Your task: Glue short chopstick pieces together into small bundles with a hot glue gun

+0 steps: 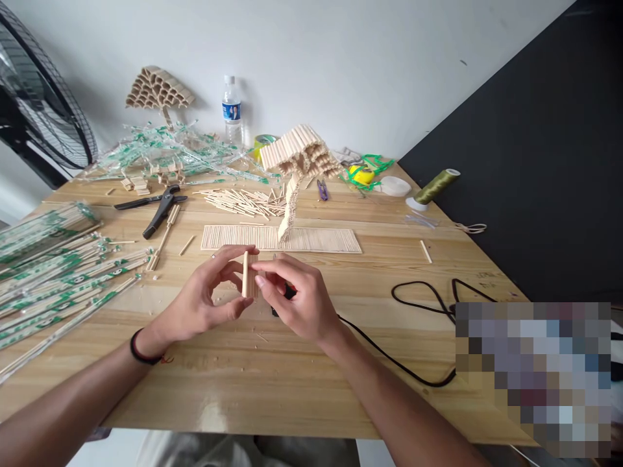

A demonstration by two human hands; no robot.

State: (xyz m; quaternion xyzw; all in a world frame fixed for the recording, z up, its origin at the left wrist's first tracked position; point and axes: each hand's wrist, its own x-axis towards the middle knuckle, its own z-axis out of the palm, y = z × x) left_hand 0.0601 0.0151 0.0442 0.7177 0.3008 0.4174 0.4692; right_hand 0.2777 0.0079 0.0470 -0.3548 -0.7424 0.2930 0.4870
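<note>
On the table (302,395), mid-frame, the left hand (204,301) and right hand (296,301) pinch one short bundle of sticks (247,274) upright between fingertips (both closed on it). Keeping the ends flush and the grip light would likely stop pieces slipping.
</note>
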